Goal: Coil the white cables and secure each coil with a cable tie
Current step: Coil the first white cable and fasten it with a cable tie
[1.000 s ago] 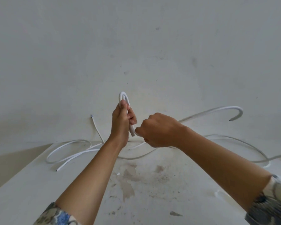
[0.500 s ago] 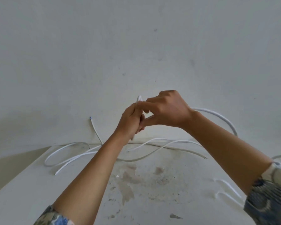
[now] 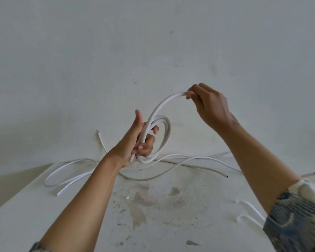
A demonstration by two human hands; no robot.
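No words, labels, brand marks, numbers or signs are showing legibly anywhere. The white cables (image 3: 168, 131) are carrying no readable print, and nothing written is appearing on the counter (image 3: 25, 224), the wall (image 3: 153, 42) or the patterned sleeve (image 3: 298, 215).

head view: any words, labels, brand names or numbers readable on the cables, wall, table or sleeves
None: no readable text anywhere in the view.
White cable coil and loose white cables: no print visible on the jackets.
Wall and table: only stains and marks.
Patterned sleeve: pattern, no letters.
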